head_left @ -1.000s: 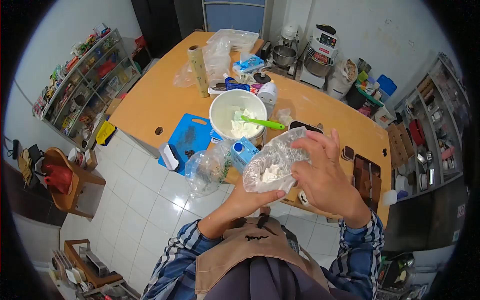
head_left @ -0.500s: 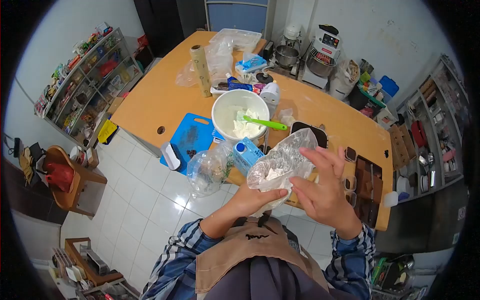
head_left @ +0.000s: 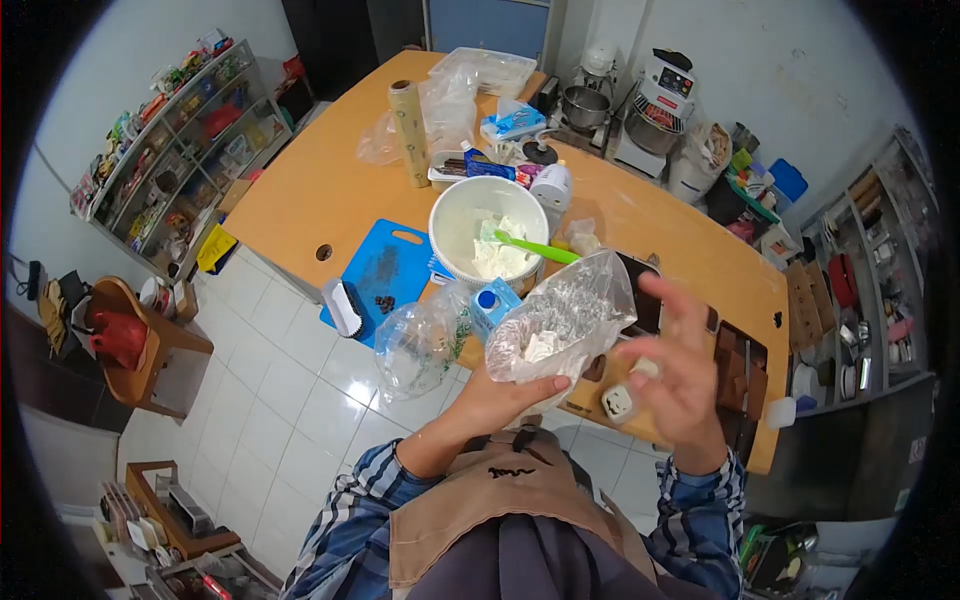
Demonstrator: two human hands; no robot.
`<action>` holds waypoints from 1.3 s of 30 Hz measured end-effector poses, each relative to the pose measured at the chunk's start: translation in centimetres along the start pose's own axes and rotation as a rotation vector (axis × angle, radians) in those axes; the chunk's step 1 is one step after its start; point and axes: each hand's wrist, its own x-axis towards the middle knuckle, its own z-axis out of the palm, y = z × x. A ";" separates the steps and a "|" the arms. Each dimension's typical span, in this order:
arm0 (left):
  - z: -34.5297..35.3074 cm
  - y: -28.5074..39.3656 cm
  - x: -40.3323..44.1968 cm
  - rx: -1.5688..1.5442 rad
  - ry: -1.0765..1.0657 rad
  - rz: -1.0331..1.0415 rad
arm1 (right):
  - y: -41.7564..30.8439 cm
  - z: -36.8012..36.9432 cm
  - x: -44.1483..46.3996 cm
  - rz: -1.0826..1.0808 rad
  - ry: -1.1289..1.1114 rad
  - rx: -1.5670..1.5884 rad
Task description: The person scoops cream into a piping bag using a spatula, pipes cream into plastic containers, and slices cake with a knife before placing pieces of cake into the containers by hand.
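Observation:
My left hand point(head_left: 500, 405) is wrapped round the underside of a clear plastic bag point(head_left: 585, 300) whose mouth gapes open. White cream point(head_left: 542, 345) lies inside the bag. Just right of the bag, my right hand point(head_left: 680, 365) is off it with fingers spread, slightly blurred and holding nothing. Beyond the bag stands a white bowl point(head_left: 445, 225) with more white cream and a green spatula point(head_left: 540, 246) resting across its rim. A blue and white carton point(head_left: 492, 305) is between the bowl and the bag.
On the wooden table point(head_left: 300, 210) are a blue cutting board point(head_left: 375, 262), a crumpled clear bag point(head_left: 415, 350), an upright film roll point(head_left: 409, 135) and a hand mixer point(head_left: 551, 187). A brown tray point(head_left: 738, 375) lies at the right. A chair point(head_left: 150, 350) stands on the left.
My right hand has come away from the bag's edge, moving right, and its fingers have spread. My left hand still holds the bag. The view has shifted slightly.

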 end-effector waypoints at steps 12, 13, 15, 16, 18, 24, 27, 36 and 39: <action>-3.5 3.5 -3.2 -0.127 0.606 0.059 | 33.8 3.1 9.4 0.547 -0.421 -0.260; -3.2 3.5 -3.5 -0.128 0.696 0.023 | 36.3 4.3 9.9 0.575 -0.508 -0.286; -2.8 3.5 -3.5 -0.129 0.820 -0.026 | 39.2 6.1 10.6 0.577 -0.656 -0.362; -2.6 3.6 -3.3 -0.127 0.852 -0.038 | 40.5 7.2 10.8 0.575 -0.729 -0.398; -2.2 3.8 -3.1 -0.114 0.925 -0.104 | 44.9 9.4 10.2 0.405 -0.815 -0.468; -1.6 3.2 -2.4 -0.207 1.017 -0.040 | 52.2 14.1 8.4 0.185 -0.985 -0.586; -1.1 3.2 -2.2 -0.260 1.053 -0.057 | 53.9 15.5 7.7 0.182 -0.985 -0.635; -0.8 2.9 -0.8 -0.213 0.999 -0.166 | 53.1 13.6 8.3 0.418 -0.805 -0.418; -0.4 3.9 0.1 -0.229 0.981 -0.155 | 53.5 13.7 8.3 0.619 -0.798 -0.320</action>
